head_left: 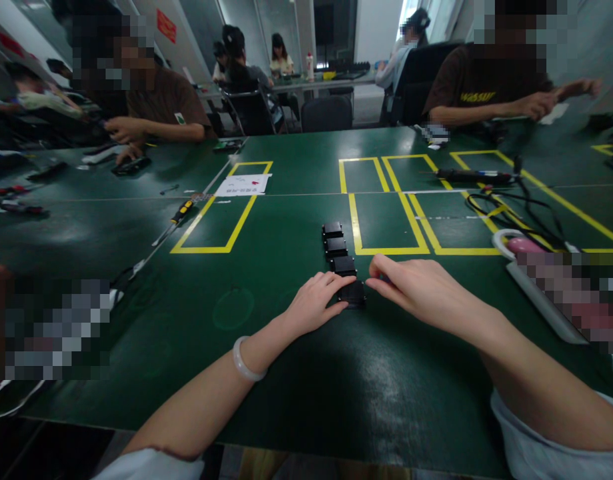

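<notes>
Several small black square blocks, perhaps electronic parts, lie in a line on the green table [306, 373]. My left hand [316, 300] holds the nearest black block [354, 293], its thumb at the near left corner and its fingers along the far side. Just right of that block, my right hand [411, 283] has thumb and forefinger curled into a pinch. Whatever those fingertips hold, if anything, is too small to make out. Beyond my left fingers are a second block [343, 266], a third block [335, 245] and the farthest block [332, 229].
Yellow tape rectangles [391, 251] mark the table. A screwdriver [182, 211] and a white paper label [244, 185] lie left. At right are a black pen-shaped tool [476, 176] with a cable and a blurred-out item [571, 293]. Two people sit across the table.
</notes>
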A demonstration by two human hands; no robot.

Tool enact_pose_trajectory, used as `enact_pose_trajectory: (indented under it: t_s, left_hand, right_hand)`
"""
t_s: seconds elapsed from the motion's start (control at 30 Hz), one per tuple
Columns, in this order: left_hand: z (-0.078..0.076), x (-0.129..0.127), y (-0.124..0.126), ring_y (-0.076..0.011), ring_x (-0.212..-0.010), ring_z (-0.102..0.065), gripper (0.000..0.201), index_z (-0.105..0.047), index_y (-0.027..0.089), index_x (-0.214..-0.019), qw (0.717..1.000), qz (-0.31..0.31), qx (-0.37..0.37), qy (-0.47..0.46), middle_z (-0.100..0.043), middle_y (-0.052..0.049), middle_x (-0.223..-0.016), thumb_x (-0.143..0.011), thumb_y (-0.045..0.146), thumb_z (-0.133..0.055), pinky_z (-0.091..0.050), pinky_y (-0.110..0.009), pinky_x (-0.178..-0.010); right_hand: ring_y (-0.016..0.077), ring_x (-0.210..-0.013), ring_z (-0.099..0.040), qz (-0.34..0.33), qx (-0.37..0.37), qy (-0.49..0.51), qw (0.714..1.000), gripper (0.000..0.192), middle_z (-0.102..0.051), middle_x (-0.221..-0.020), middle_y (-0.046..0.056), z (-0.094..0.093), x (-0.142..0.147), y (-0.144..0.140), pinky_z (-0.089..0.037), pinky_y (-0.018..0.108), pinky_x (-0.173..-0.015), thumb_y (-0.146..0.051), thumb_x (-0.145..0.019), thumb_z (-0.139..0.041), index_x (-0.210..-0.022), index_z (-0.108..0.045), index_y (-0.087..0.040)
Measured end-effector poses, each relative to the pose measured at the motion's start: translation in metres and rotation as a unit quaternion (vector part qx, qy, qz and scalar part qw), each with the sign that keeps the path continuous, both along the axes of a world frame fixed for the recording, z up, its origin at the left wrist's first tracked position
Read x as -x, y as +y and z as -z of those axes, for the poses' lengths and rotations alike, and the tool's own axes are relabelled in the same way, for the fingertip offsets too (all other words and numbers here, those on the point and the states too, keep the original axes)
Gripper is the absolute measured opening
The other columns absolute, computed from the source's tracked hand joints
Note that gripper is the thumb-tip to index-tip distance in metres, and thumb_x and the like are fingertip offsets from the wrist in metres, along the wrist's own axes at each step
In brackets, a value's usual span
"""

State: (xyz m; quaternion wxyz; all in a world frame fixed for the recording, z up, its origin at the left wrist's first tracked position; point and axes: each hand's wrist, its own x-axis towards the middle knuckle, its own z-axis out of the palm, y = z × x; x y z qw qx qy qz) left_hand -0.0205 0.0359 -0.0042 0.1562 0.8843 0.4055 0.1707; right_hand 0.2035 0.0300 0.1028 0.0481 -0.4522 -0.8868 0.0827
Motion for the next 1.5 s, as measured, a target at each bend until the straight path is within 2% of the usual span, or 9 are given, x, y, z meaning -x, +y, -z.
enact_pose_trajectory:
  t_s: [0.2, 0.4, 0.6, 0.73, 0.87, 0.93, 1.13, 1.33, 1.5]
  left_hand:
    - [0.000, 0.000, 0.001, -0.0226, -0.105, -0.050, 0.047, -0.039, 0.028, -0.137, 1.000, 0.002, 0.000, 0.003, -0.053, -0.006, -0.119, -0.093, 0.034, -0.052, -0.043, -0.038, -0.091]
    - [0.002, 0.000, 0.001, -0.0231, -0.105, -0.050, 0.047, -0.039, 0.028, -0.137, 1.000, 0.002, -0.004, -0.002, -0.053, -0.006, -0.120, -0.093, 0.034, -0.052, -0.043, -0.039, -0.092]
    - [0.001, 0.000, 0.001, -0.0229, -0.105, -0.050, 0.048, -0.038, 0.028, -0.138, 1.000, 0.006, 0.001, 0.002, -0.052, -0.006, -0.121, -0.092, 0.034, -0.052, -0.043, -0.038, -0.091]
    - [0.001, 0.000, 0.001, -0.0230, -0.106, -0.049, 0.049, -0.038, 0.028, -0.138, 1.000, 0.006, -0.001, 0.004, -0.052, -0.006, -0.121, -0.092, 0.033, -0.053, -0.043, -0.038, -0.092]
    - [0.001, 0.000, 0.000, -0.0230, -0.106, -0.049, 0.048, -0.038, 0.028, -0.138, 1.000, 0.003, 0.001, 0.005, -0.052, -0.006, -0.121, -0.093, 0.033, -0.052, -0.043, -0.038, -0.092]
    - [0.001, 0.000, 0.000, -0.0231, -0.106, -0.049, 0.048, -0.038, 0.029, -0.138, 1.000, 0.001, 0.001, 0.006, -0.052, -0.006, -0.121, -0.093, 0.033, -0.052, -0.043, -0.038, -0.091]
    - [0.001, 0.001, 0.000, -0.0229, -0.105, -0.049, 0.049, -0.037, 0.029, -0.139, 1.000, 0.003, -0.001, 0.007, -0.052, -0.006, -0.121, -0.092, 0.033, -0.053, -0.043, -0.037, -0.091]
    - [0.002, 0.000, 0.001, -0.0231, -0.106, -0.049, 0.048, -0.038, 0.029, -0.138, 1.000, 0.002, -0.004, 0.009, -0.052, -0.006, -0.122, -0.092, 0.033, -0.053, -0.043, -0.038, -0.091]
    - [0.002, 0.001, 0.001, -0.0229, -0.105, -0.049, 0.049, -0.038, 0.028, -0.138, 1.000, 0.004, -0.001, 0.007, -0.052, -0.006, -0.122, -0.092, 0.034, -0.053, -0.043, -0.037, -0.091]
  right_hand:
    - [0.0168, -0.065, -0.060, -0.017, 0.003, 0.017, 1.000, 0.013, -0.064, -0.079, 0.001, 0.001, -0.002, -0.001, -0.030, 0.026, -0.054, -0.028, -0.094, -0.037, -0.100, -0.045, -0.021]
    - [0.0170, -0.060, -0.058, -0.007, -0.015, 0.007, 1.000, 0.020, -0.064, -0.073, 0.002, 0.000, -0.001, 0.000, -0.028, 0.026, -0.052, -0.038, -0.095, -0.037, -0.096, -0.048, -0.021]
    - [0.0156, -0.063, -0.059, -0.016, -0.011, 0.028, 0.999, 0.011, -0.065, -0.079, 0.002, 0.002, -0.004, 0.001, -0.029, 0.026, -0.053, -0.028, -0.092, -0.040, -0.098, -0.047, -0.021]
    - [0.0152, -0.062, -0.057, -0.011, -0.009, 0.028, 1.000, 0.010, -0.064, -0.078, 0.001, 0.002, -0.005, 0.001, -0.030, 0.026, -0.054, -0.029, -0.091, -0.043, -0.096, -0.046, -0.021]
    - [0.0160, -0.060, -0.056, 0.011, 0.000, 0.008, 1.000, 0.020, -0.061, -0.072, 0.000, 0.002, -0.004, 0.003, -0.029, 0.026, -0.053, -0.039, -0.095, -0.037, -0.094, -0.046, -0.022]
    - [0.0159, -0.059, -0.055, 0.016, 0.005, 0.004, 1.000, 0.019, -0.060, -0.070, 0.000, 0.002, -0.004, 0.005, -0.028, 0.026, -0.053, -0.038, -0.096, -0.035, -0.094, -0.046, -0.022]
    - [0.0145, -0.063, -0.055, 0.002, 0.017, 0.038, 0.999, 0.009, -0.059, -0.074, -0.001, 0.003, -0.008, 0.007, -0.030, 0.025, -0.055, -0.027, -0.090, -0.042, -0.098, -0.042, -0.022]
    - [0.0153, -0.063, -0.054, -0.002, 0.018, 0.037, 0.999, 0.017, -0.058, -0.072, -0.002, 0.006, -0.007, 0.008, -0.029, 0.025, -0.055, -0.040, -0.093, -0.043, -0.092, -0.042, -0.023]
    - [0.0146, -0.064, -0.054, -0.020, 0.018, 0.049, 0.998, 0.009, -0.059, -0.076, -0.001, 0.007, -0.010, 0.009, -0.029, 0.025, -0.055, -0.032, -0.093, -0.042, -0.095, -0.042, -0.023]
